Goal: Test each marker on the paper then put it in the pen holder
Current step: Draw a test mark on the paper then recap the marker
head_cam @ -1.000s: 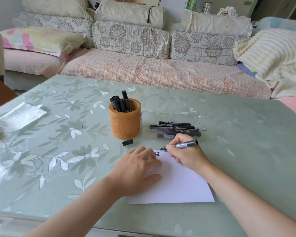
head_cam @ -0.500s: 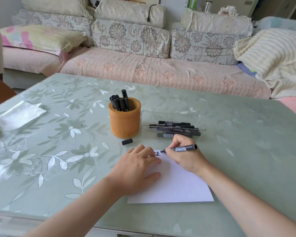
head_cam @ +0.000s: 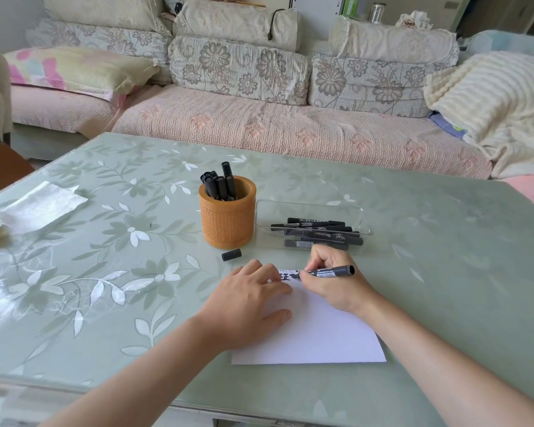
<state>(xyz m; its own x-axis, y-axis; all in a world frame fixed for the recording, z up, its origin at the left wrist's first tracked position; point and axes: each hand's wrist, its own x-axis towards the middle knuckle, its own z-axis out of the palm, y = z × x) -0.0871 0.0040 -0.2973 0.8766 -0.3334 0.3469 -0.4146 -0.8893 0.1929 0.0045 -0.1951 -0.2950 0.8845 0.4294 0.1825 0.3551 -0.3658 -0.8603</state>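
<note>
Pinches black cylindrical marker (head_cam: 333,271) in right hand (head_cam: 336,283), long axis near level, tip leftward on smooth white paper (head_cam: 321,337); presses it with flat left hand (head_cam: 247,303). Ribbed orange pen holder (head_cam: 227,220) beyond.

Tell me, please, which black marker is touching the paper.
The marker in the right hand, tip on the paper; the others stand in the pen holder or lie at the clear tray.

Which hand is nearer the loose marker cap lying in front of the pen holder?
Left. The left hand lies flat on the paper, fingertips just short of the cap. The right hand, farther right, grips the marker at the paper's top edge.
</note>
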